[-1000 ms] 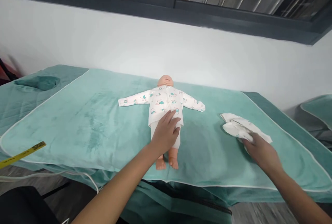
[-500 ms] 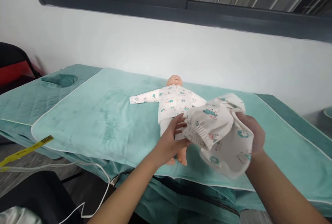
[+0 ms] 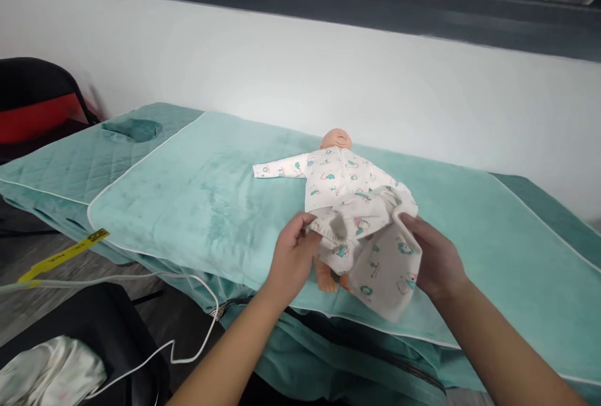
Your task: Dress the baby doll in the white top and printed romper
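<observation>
A baby doll [image 3: 336, 139] lies on its back on a teal towel [image 3: 197, 205], dressed in a white printed top [image 3: 338, 177]. Over the doll's legs I hold a pair of small white printed trousers [image 3: 370, 249]. My left hand [image 3: 291, 259] pinches the elastic waistband at its left side. My right hand [image 3: 434, 259] grips the fabric at the right. The doll's bare feet [image 3: 328, 279] show below the waistband.
The towel covers a teal quilted massage bed [image 3: 56, 168] against a white wall. A black and red chair [image 3: 37, 105] stands at the left. Below are a yellow tape [image 3: 63, 257], a white cable [image 3: 188, 343] and a pale cloth [image 3: 51, 374].
My right hand lifted the trousers from the towel at the right and carried them over the doll's legs. My left hand left the doll's waist and took the waistband.
</observation>
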`<state>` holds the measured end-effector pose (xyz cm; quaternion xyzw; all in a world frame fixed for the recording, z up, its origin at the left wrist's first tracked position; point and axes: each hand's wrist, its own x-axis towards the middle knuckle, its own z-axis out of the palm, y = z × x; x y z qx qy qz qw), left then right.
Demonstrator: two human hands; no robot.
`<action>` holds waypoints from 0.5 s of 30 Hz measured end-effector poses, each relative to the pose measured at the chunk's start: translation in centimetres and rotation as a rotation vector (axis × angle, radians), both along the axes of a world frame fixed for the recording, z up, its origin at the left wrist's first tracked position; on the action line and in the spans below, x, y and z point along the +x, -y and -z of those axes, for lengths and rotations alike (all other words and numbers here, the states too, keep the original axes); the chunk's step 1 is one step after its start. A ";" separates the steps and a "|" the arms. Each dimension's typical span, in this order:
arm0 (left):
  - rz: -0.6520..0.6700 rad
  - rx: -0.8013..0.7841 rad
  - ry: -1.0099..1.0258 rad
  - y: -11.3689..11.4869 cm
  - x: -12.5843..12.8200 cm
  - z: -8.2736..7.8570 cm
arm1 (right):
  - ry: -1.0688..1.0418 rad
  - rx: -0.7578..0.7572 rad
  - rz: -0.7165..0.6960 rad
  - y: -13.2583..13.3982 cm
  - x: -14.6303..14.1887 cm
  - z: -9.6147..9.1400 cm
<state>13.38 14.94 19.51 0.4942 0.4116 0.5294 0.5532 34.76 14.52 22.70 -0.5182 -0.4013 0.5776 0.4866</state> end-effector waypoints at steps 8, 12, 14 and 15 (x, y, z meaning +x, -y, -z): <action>0.176 -0.033 0.332 -3.5 -1.4 -3.5 | 0.710 0.279 0.033 -1.8 1.3 1.1; 0.290 -0.020 0.317 -4.7 -1.0 -5.1 | 0.746 0.519 -0.084 -2.3 0.2 -2.1; 0.327 -0.001 0.298 -4.9 -0.7 -5.9 | 0.747 0.600 -0.170 -2.5 -0.9 -4.3; 0.345 0.013 0.295 -4.9 -0.6 -6.4 | 0.746 0.632 -0.209 -2.6 -1.5 -5.4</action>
